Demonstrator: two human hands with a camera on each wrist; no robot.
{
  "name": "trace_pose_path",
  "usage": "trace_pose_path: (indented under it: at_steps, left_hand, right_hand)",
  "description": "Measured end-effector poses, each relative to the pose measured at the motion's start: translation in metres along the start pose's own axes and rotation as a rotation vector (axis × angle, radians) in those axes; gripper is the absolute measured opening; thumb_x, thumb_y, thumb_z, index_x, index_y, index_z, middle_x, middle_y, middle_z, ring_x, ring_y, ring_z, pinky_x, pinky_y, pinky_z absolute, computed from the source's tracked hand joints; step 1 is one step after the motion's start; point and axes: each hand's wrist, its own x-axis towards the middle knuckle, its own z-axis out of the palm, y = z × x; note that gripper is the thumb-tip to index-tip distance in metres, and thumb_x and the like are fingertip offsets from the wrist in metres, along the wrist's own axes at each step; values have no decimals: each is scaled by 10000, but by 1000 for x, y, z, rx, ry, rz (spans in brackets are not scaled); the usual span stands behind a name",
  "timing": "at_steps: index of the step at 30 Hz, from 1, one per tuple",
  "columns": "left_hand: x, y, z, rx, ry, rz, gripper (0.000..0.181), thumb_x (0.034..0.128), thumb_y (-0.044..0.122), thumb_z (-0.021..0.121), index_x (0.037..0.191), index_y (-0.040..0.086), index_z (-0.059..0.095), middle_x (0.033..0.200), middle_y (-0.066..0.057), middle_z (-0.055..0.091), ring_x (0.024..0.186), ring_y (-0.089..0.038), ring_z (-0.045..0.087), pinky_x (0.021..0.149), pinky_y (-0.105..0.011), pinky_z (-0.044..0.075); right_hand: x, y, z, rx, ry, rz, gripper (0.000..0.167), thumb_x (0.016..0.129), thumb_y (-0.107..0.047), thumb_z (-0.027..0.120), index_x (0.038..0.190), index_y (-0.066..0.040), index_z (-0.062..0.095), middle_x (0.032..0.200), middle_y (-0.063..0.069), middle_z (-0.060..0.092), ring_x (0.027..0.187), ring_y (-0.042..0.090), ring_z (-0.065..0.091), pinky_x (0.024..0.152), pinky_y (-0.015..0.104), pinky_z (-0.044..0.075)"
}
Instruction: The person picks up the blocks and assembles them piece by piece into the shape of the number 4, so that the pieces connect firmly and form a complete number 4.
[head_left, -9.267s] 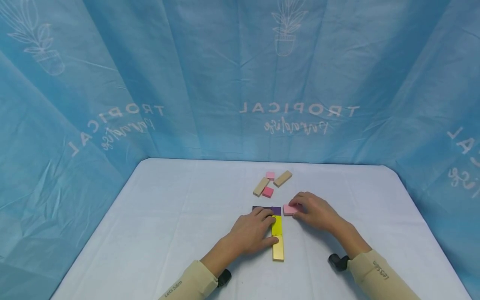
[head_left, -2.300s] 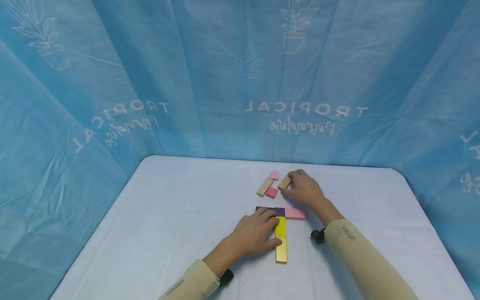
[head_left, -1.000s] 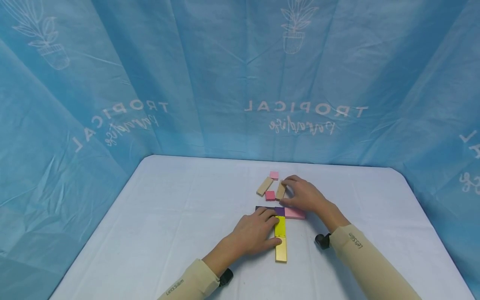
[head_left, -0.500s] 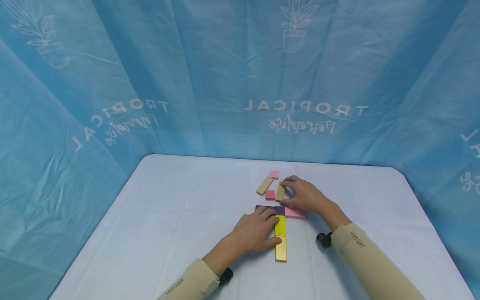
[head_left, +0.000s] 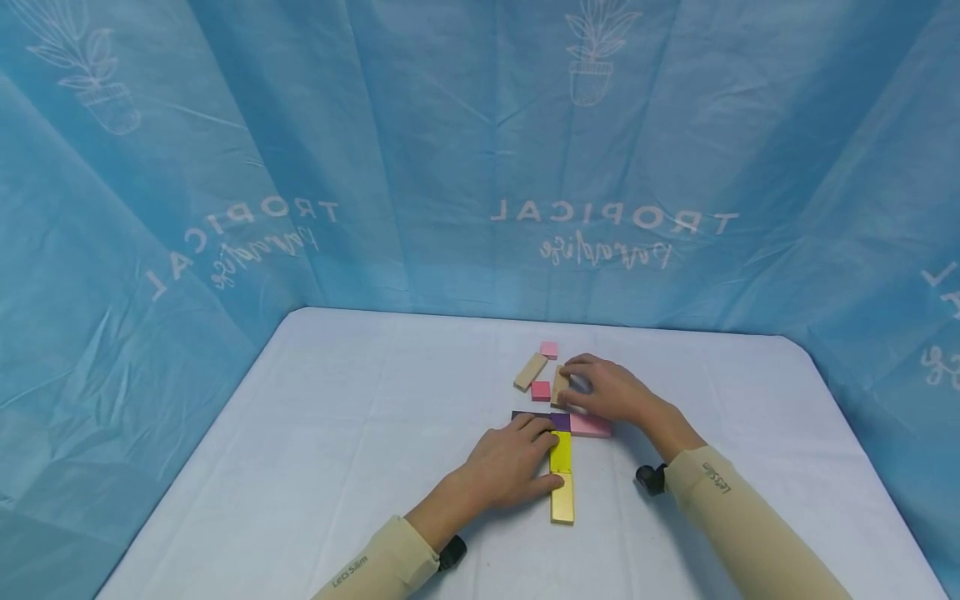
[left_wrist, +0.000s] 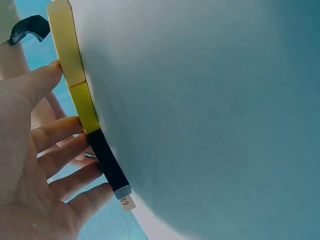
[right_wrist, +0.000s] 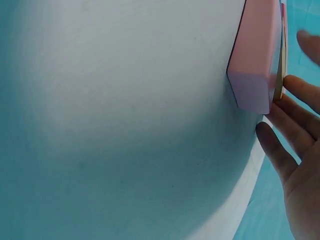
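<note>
My left hand [head_left: 501,468] lies beside a row of flat blocks, fingertips touching a dark block [left_wrist: 107,161] and a yellow block [head_left: 560,454], thumb against a pale gold block [head_left: 562,505]. A small purple block [head_left: 560,422] sits where that column meets the dark block and a pink block [head_left: 591,426]. Farther out, fingertips of my right hand [head_left: 611,392] touch a plain wooden block [head_left: 557,392] standing just beyond the purple one. In the right wrist view the fingers are fairly straight and the blurred thumb looks apart from it; the pink block [right_wrist: 255,55] partly hides it.
A small deep-pink block [head_left: 540,391] lies just left of the wooden block. Behind it are a second wooden block [head_left: 530,372], set at a slant, and a light-pink block [head_left: 549,350]. A blue curtain [head_left: 420,167] hangs behind the white table [head_left: 360,400].
The right hand has turned the wooden block nearly straight and shifted it left and nearer, toward the purple block. Earlier, it set down the pink block. The left hand has stayed in place.
</note>
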Motion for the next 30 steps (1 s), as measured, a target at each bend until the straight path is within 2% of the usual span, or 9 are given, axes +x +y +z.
trace_pose_path:
  at_steps: [5,17,30]
  left_hand:
    - [0,0,0,2,8,8,637,879,674,473,1331,233,552,1405,54,446,1287,-148,360,813,-359,527]
    - [1,2,-3,6,-10,9,643,882,674,467,1345,235,542,1417,53,439,1298,-156,357,824,-358,522]
    - [0,1,-1,10,-5,-3,646,877,678,474,1344,237,545,1418,60,435,1294,-148,356,817,-361,525]
  right_hand:
    - [0,0,1,2,23,8,514,853,-483,680,1268,-185,627,1339,39,543,1259,268,466,1023,505,367]
    - [-2,0,1,-1,16,20,553,844,-476,693,1302,-177,607,1368,42,523,1268,274,456,1028,520,353]
    - [-4,-2,2,24,5,-42,535,844,-456,703,1295,-183,611,1339,3,549,1263,243,467,1034,498,354]
